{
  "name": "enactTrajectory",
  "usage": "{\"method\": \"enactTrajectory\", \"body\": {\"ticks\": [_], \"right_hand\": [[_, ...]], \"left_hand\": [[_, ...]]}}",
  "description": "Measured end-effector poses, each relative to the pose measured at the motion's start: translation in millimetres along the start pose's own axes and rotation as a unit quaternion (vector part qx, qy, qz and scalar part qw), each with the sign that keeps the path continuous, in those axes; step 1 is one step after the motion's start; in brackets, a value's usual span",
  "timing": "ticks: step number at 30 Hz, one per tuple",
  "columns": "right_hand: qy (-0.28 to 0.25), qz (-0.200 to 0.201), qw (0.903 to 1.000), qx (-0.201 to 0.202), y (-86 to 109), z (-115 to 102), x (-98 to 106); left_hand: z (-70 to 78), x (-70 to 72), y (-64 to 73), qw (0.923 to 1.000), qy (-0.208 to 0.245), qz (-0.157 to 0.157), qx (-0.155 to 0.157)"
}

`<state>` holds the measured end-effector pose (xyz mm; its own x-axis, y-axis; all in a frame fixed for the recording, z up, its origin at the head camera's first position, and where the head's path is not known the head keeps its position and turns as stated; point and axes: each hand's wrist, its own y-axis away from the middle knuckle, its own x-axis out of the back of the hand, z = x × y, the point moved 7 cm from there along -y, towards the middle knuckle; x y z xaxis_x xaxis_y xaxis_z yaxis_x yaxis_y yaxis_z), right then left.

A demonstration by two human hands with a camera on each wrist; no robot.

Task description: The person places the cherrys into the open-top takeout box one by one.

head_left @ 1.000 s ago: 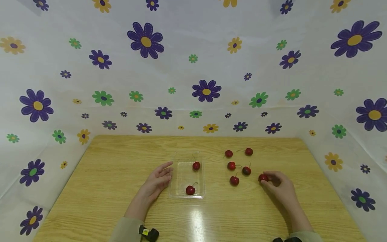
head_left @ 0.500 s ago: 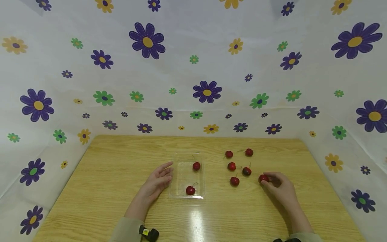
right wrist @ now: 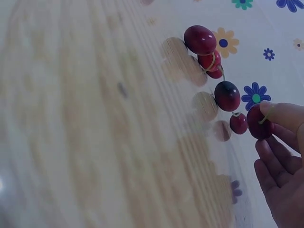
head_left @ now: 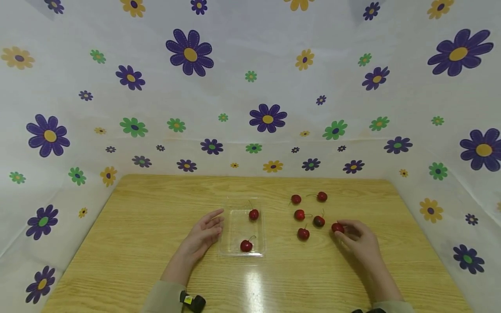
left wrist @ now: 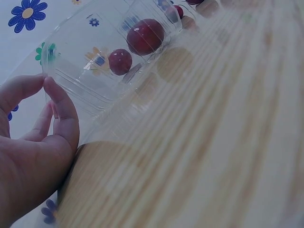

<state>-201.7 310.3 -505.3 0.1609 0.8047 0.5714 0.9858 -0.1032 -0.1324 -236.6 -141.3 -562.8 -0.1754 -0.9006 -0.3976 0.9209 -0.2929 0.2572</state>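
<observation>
In the head view, a clear plastic box holds two red cherries, one toward the back and one at the front. My left hand lies along the box's left side, fingers loosely extended with the tips right at its wall. To the right, my right hand pinches a dark red cherry between thumb and fingers. The right wrist view shows this cherry with its green stem beside the thumb, while the other fingers are spread below.
Several stemmed cherries lie loose between the box and my right hand; a partly dark one is nearest to that hand. Another cherry lies toward the front. The wooden table meets a flower-print cloth at the back and sides.
My right hand has shifted slightly left and away from me with the pinched cherry, closer to the loose ones. My left hand and the box have stayed put.
</observation>
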Motion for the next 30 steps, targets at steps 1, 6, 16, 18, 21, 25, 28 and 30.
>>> {"method": "enactTrajectory", "body": {"ticks": [1,6,16,18,21,25,28,30], "right_hand": [[-0.003,0.001,1.0000,0.003,-0.2,-2,0],[-0.007,0.005,0.9996,0.027,-1.1,-12,-4],[0.005,0.021,0.9970,0.074,-3.9,-32,-13],[-0.002,0.024,0.9958,0.089,-4.9,-37,-17],[-0.015,0.022,0.9939,0.107,-5.7,-45,-22],[-0.023,0.015,0.9936,0.110,-6.8,-52,-31],[-0.030,0.015,0.9926,0.116,-8.1,-55,-37],[-0.040,0.015,0.9915,0.123,-8.2,-58,-41]], "left_hand": [[0.1,0.1,-0.1,1.0000,0.000,0.000,-0.001],[0.4,0.0,0.0,1.0000,0.004,0.001,-0.005],[0.7,-0.2,0.1,0.9999,0.002,-0.008,-0.008],[0.5,-0.4,0.1,0.9999,0.003,-0.009,-0.006],[0.7,-0.1,0.4,0.9999,0.003,-0.010,-0.006],[0.9,-0.1,1.0,0.9999,0.001,-0.013,-0.004],[1.0,0.0,1.9,0.9999,0.004,-0.012,-0.002],[1.3,0.1,2.6,0.9999,0.005,-0.014,-0.002]]}}
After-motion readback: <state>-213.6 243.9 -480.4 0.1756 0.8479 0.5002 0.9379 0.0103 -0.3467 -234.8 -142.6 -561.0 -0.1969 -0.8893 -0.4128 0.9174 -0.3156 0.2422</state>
